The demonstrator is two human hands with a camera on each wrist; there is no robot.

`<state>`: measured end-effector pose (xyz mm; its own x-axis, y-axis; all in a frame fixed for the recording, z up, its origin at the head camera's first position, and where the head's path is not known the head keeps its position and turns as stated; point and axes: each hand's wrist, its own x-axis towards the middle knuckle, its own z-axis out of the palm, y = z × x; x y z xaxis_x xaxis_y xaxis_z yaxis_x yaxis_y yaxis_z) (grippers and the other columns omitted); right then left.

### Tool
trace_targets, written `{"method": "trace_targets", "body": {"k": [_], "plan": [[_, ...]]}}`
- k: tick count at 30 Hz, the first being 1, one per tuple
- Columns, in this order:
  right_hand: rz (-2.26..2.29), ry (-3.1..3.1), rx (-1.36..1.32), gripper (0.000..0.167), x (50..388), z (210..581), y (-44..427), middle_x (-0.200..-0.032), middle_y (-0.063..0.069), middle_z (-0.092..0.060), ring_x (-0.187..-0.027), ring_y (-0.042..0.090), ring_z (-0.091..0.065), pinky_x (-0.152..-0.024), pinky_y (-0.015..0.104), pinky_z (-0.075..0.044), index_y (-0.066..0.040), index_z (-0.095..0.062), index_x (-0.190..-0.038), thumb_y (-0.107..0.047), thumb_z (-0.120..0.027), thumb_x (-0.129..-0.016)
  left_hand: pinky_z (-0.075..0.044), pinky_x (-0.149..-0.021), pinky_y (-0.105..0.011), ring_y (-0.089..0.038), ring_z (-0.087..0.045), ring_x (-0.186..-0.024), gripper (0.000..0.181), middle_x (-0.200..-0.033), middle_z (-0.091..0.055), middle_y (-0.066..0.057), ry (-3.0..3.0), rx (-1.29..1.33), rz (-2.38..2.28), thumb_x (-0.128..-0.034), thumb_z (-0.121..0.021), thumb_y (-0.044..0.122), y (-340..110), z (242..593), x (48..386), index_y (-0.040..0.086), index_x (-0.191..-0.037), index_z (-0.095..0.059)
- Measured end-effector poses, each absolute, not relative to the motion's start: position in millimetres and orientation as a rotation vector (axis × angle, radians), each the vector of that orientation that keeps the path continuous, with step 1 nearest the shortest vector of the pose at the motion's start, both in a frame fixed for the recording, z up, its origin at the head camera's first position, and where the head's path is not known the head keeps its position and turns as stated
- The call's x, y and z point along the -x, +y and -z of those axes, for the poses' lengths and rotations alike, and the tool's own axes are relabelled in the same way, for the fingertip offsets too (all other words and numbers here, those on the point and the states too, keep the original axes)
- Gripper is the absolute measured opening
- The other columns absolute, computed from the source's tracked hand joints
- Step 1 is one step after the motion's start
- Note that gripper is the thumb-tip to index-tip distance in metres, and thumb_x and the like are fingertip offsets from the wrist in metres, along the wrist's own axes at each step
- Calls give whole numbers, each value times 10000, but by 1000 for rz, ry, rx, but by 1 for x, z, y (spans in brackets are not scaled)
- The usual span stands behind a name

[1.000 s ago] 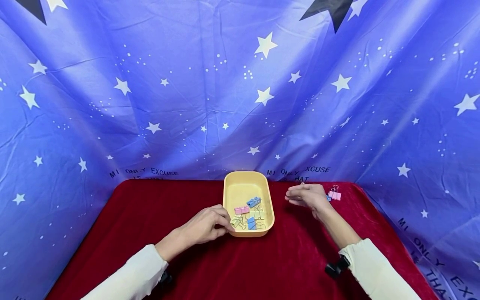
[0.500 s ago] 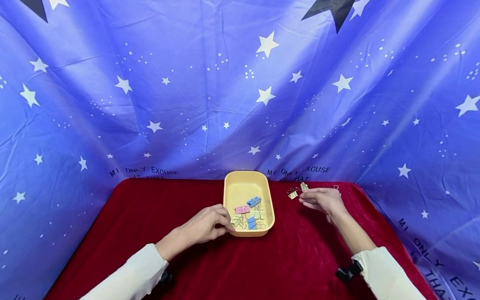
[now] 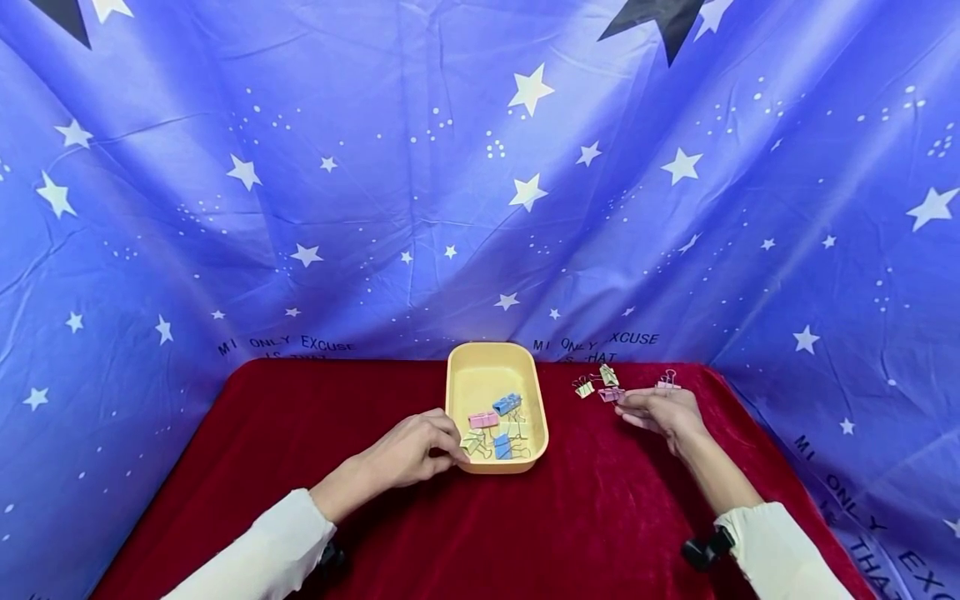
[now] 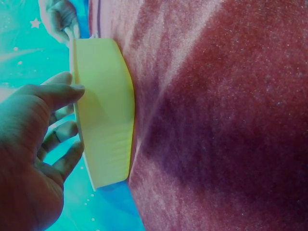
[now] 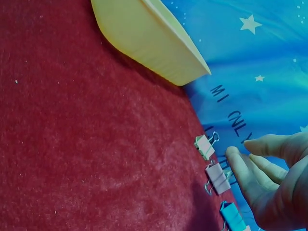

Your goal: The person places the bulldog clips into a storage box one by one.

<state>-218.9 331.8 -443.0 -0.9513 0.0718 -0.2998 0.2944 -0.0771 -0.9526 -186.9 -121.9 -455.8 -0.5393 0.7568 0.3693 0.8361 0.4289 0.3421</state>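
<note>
My left hand (image 3: pixel 420 450) grips the near-left rim of the yellow container (image 3: pixel 491 379); in the left wrist view, the thumb and fingers of that hand (image 4: pixel 33 144) are at the edge of its wall (image 4: pixel 108 106). Inside lie binder clips: a pink one (image 3: pixel 483 419), blue ones (image 3: pixel 502 447) and pale yellow ones (image 3: pixel 472 442). To the right, the fingertips of my right hand (image 3: pixel 667 412) are beside a pink clip (image 3: pixel 611 394). From the right wrist view, this hand (image 5: pixel 274 178) has extended fingers over a pink clip (image 5: pixel 218 178), with nothing visibly held.
Two pale yellow clips (image 3: pixel 584 388) lie at the table's back right, and another pink clip (image 3: pixel 667 382) stands behind my right hand. A blue clip (image 5: pixel 234 216) shows in the right wrist view. Red cloth (image 3: pixel 510 533) covers the table; a blue starry curtain hangs behind.
My right hand has moved to the right, uncovering the pale yellow clips and a pink clip at its fingertips. My left hand and the container have stayed in place.
</note>
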Motion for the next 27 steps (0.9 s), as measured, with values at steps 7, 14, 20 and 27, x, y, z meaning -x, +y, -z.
{"method": "trace_targets", "body": {"k": [7, 14, 20, 27], "plan": [[2184, 2037, -460, 264, 224, 449, 333, -810, 1, -852, -754, 126, -850, -792, 285, -690, -66, -878, -961, 137, -712, -995, -599, -915, -248, -100, -676, -1008, 245, -938, -766, 68, -2516, 1416, 749, -891, -873, -15, -122, 457, 187, 183, -1023, -927], [2226, 2018, -518, 377, 236, 457, 332, -787, 28, -847, -723, 132, -847, -758, 277, -686, -151, -846, -809, 147, -705, -992, -593, -894, -239, -90, -665, -988, 238, -933, -764, 79, -2498, 1415, 749, -892, -886, -7, -121, 459, 188, 194, -1014, -927], [2262, 1956, -600, 200, 243, 461, 332, -767, 50, -837, -709, 141, -845, -752, 276, -685, -17, -866, -978, 126, -728, -996, -589, -892, -232, -86, -658, -987, 214, -945, -774, 81, -2526, 1399, 749, -913, -891, 23, -121, 458, 187, 204, -1021, -927], [2291, 1927, -640, 324, 246, 460, 331, -748, 54, -829, -690, 144, -841, -740, 273, -683, -103, -841, -820, 143, -720, -992, -591, -886, -231, -84, -659, -981, 199, -937, -770, 83, -2521, 1396, 746, -915, -896, 32, -121, 458, 187, 202, -1012, -928]]}}
